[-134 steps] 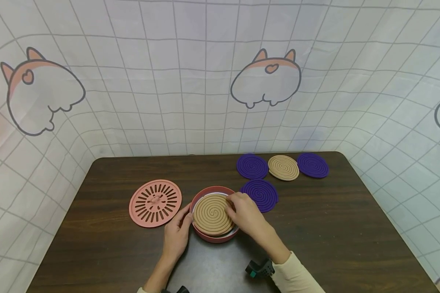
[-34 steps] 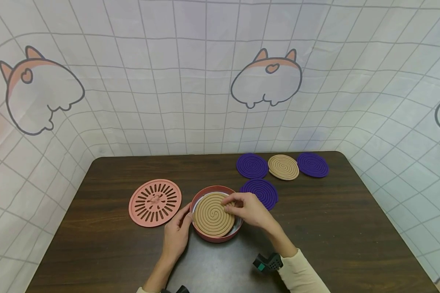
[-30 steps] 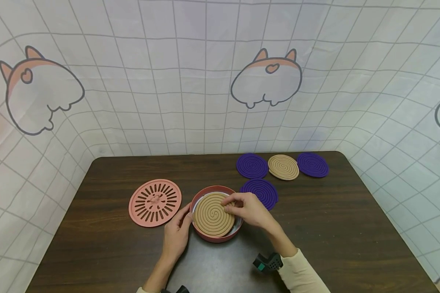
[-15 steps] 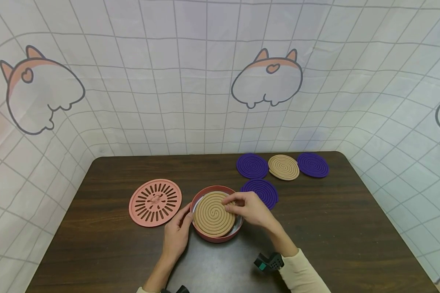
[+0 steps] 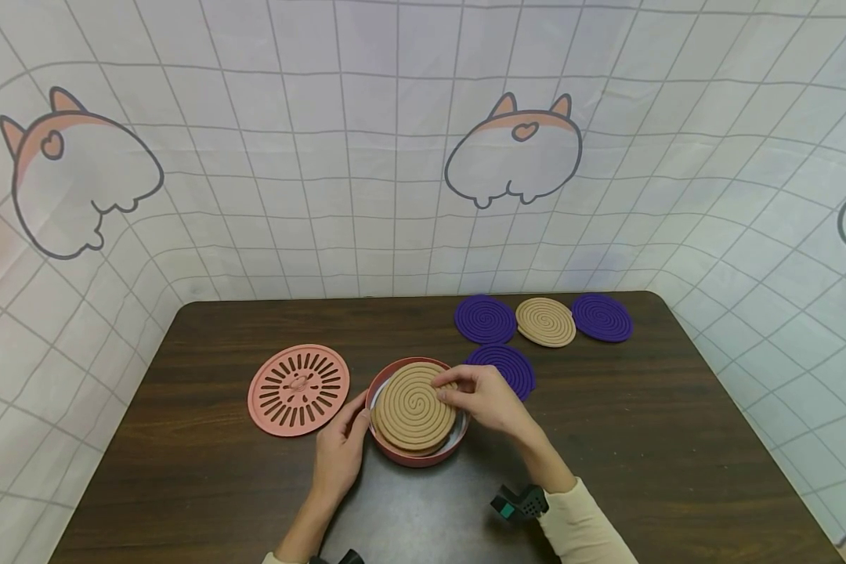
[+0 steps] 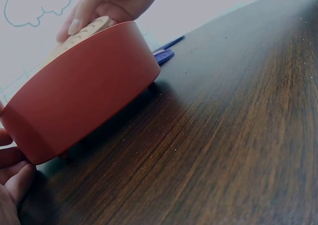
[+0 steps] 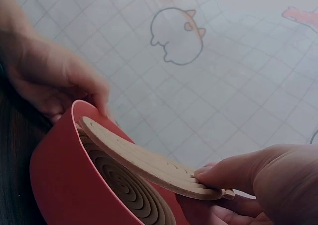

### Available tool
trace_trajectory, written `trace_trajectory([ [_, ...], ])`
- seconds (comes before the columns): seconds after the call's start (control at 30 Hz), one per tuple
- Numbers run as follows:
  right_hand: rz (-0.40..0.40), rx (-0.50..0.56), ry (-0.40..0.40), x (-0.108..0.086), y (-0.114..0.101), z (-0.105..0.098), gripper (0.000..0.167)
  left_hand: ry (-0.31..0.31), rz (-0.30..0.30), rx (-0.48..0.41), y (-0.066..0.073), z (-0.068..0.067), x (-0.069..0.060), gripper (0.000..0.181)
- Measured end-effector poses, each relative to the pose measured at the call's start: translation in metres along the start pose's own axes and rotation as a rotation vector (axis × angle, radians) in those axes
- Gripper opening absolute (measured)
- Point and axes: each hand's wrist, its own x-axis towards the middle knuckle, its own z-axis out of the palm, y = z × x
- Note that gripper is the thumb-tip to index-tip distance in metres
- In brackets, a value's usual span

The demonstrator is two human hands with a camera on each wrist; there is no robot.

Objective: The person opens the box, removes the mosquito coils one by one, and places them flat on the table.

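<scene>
In the head view, my right hand (image 5: 488, 401) pinches the right edge of a tan mosquito coil (image 5: 416, 403) between thumb and fingers. The coil is tilted in the right wrist view, its held edge raised and its far end inside the box rim. Beneath it, a second tan coil (image 7: 119, 183) lies inside the round red box (image 7: 64, 170); a gap shows between the two. My left hand (image 5: 338, 454) grips the left side of that box, its thumb near the front and fingers along the wall. Small feet under the box show in the left wrist view.
A pink slotted lid (image 5: 299, 384) lies on the dark wooden table (image 5: 183, 470) left of the box. Behind and to the right lie another tan coil (image 5: 546, 323) and three purple coils (image 5: 485, 319). A white grid-patterned curtain (image 5: 366, 157) stands behind the table.
The pinched coil has lifted and shifted slightly back and right with my right hand, uncovering part of the coil below. My left hand and the box stay in place.
</scene>
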Motion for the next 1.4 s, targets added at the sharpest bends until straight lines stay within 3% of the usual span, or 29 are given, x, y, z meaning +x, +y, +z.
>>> trace_trajectory([
  [1.4, 0.066, 0.085, 0.045, 0.0010, -0.0004, -0.0051, 0.021, 0.012, 0.010, -0.006, 0.0006, -0.0005, -0.0007, 0.033],
])
